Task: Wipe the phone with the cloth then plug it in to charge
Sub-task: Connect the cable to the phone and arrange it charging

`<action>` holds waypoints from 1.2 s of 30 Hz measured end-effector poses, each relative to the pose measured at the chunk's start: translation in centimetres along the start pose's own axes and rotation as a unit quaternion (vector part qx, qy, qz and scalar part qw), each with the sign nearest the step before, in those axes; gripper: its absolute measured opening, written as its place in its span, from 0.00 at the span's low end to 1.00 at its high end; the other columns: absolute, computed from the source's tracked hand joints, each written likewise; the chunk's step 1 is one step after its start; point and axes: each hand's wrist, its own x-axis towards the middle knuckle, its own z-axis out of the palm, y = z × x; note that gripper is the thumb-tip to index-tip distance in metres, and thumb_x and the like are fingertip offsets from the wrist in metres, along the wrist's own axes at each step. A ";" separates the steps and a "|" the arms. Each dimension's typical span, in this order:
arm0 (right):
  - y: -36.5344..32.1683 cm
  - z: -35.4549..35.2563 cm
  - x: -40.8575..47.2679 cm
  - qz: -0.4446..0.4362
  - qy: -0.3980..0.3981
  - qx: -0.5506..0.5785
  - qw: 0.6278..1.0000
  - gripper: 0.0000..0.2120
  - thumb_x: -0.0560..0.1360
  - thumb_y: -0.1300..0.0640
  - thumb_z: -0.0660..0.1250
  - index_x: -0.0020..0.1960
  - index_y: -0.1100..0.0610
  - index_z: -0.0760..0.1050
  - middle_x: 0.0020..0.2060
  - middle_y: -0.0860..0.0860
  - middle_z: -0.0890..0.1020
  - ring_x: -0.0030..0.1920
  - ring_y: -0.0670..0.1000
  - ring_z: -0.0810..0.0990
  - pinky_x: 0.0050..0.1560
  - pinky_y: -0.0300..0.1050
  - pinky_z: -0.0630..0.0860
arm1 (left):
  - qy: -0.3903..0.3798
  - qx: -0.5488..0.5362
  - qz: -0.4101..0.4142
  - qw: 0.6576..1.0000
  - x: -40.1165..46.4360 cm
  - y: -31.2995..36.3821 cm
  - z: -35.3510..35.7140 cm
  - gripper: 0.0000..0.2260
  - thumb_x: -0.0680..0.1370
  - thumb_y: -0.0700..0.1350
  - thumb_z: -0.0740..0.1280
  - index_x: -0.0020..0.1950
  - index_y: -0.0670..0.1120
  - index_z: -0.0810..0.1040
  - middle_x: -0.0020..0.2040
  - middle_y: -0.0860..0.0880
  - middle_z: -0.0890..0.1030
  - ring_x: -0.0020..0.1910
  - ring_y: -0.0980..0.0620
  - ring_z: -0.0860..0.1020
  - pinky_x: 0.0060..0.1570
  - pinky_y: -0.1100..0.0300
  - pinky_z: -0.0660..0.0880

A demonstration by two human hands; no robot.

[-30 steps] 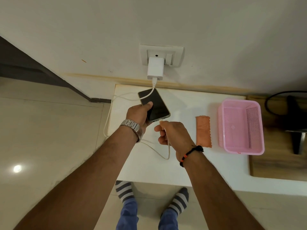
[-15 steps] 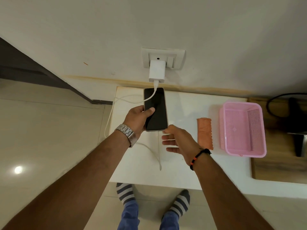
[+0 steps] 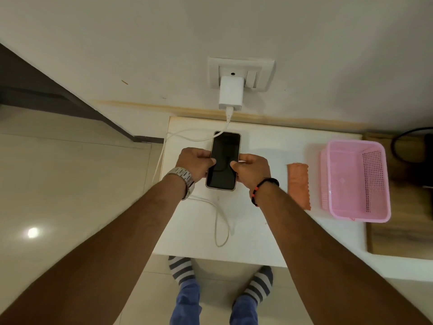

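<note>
A dark-screened phone [image 3: 224, 158] lies lengthwise over the white table [image 3: 262, 235], screen up. My left hand [image 3: 194, 164] grips its left edge with the thumb on the glass. My right hand [image 3: 251, 167] grips its right edge the same way. A white cable [image 3: 221, 227] runs from the phone's near end in a loop on the table. It passes off the table's left side and up to the white charger [image 3: 230, 93] in the wall socket [image 3: 241, 73]. The folded orange cloth [image 3: 298, 185] lies on the table to the right of my right hand.
A pink plastic basket [image 3: 356, 181] stands right of the cloth. Beyond it are a wooden surface [image 3: 403, 233] and a black cable [image 3: 407, 141]. The wall is just behind the table. My socked feet [image 3: 220, 277] show below the table's near edge.
My right hand let go of the cable end below the phone and took hold of the phone's right edge. The phone turned from tilted to straight, held by both hands.
</note>
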 end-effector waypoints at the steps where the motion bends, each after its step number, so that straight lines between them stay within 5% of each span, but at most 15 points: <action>1: 0.0 0.3 0.3 0.000 0.012 -0.008 1.000 0.19 0.76 0.60 0.72 0.67 0.60 0.78 0.60 0.58 0.83 0.60 0.60 0.82 0.63 0.59 0.79 | 0.014 0.010 0.003 1.000 0.3 -0.1 0.0 0.10 0.76 0.34 0.73 0.57 0.39 0.85 0.52 0.37 0.86 0.50 0.39 0.86 0.50 0.47 0.85; 4: 0.0 0.7 1.0 -0.004 0.053 -0.032 0.998 0.19 0.75 0.58 0.75 0.64 0.59 0.80 0.60 0.57 0.83 0.61 0.58 0.81 0.66 0.56 0.77 | 0.041 0.025 0.008 0.999 1.1 -0.4 0.1 0.07 0.74 0.35 0.77 0.51 0.42 0.85 0.48 0.38 0.87 0.44 0.42 0.86 0.44 0.50 0.86; 12: 0.5 1.6 2.2 -0.014 0.098 -0.065 0.993 0.17 0.75 0.55 0.75 0.62 0.57 0.81 0.58 0.55 0.85 0.59 0.55 0.82 0.64 0.50 0.76 | 0.091 0.108 0.025 0.990 2.6 -0.8 0.9 0.14 0.73 0.43 0.79 0.57 0.43 0.87 0.52 0.42 0.87 0.51 0.41 0.86 0.58 0.48 0.82; 23: 0.7 2.2 2.5 -0.028 0.151 -0.088 0.984 0.14 0.72 0.54 0.78 0.55 0.56 0.84 0.49 0.53 0.87 0.50 0.53 0.85 0.60 0.52 0.81 | 0.114 0.109 0.020 0.987 3.1 -1.0 1.2 0.12 0.69 0.43 0.82 0.51 0.44 0.88 0.45 0.44 0.88 0.46 0.43 0.86 0.53 0.47 0.84; 36: 0.7 1.6 2.6 -0.031 0.131 -0.091 0.987 0.13 0.74 0.53 0.75 0.57 0.56 0.83 0.53 0.53 0.86 0.54 0.53 0.83 0.62 0.49 0.79 | 0.110 0.132 0.026 0.985 2.8 -1.3 0.7 0.09 0.72 0.47 0.80 0.47 0.44 0.87 0.44 0.45 0.87 0.46 0.43 0.85 0.53 0.48 0.84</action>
